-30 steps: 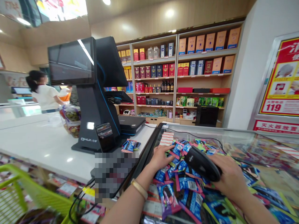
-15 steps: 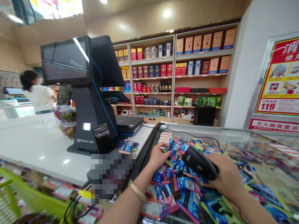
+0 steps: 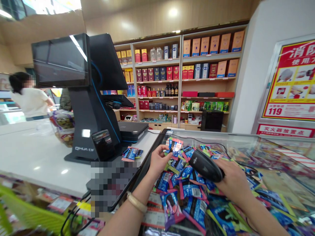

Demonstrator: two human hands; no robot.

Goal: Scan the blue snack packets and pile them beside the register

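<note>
My left hand (image 3: 159, 160) pinches a small blue and pink snack packet (image 3: 175, 146) by its left side, above the pile. A black barcode scanner (image 3: 205, 165) is gripped in my right hand (image 3: 233, 178), its head pointing left toward that packet. Beneath both hands, many blue, pink and green packets (image 3: 195, 209) lie heaped on the glass counter (image 3: 248, 139). A few similar packets (image 3: 132, 153) rest on the white counter to the left, beside the black register.
The register (image 3: 86, 124) with two screens stands on the white counter (image 3: 36, 157). Behind it is a plastic jar (image 3: 64, 127). A person (image 3: 29, 95) stands at the far left. Shelves of boxes (image 3: 157, 73) line the back wall. A green chair (image 3: 31, 209) is at lower left.
The view has shifted slightly right. My left hand has raised and tilted its packet, whose face now catches bright light. The scanner remains in my right hand, aimed at the packet.
</note>
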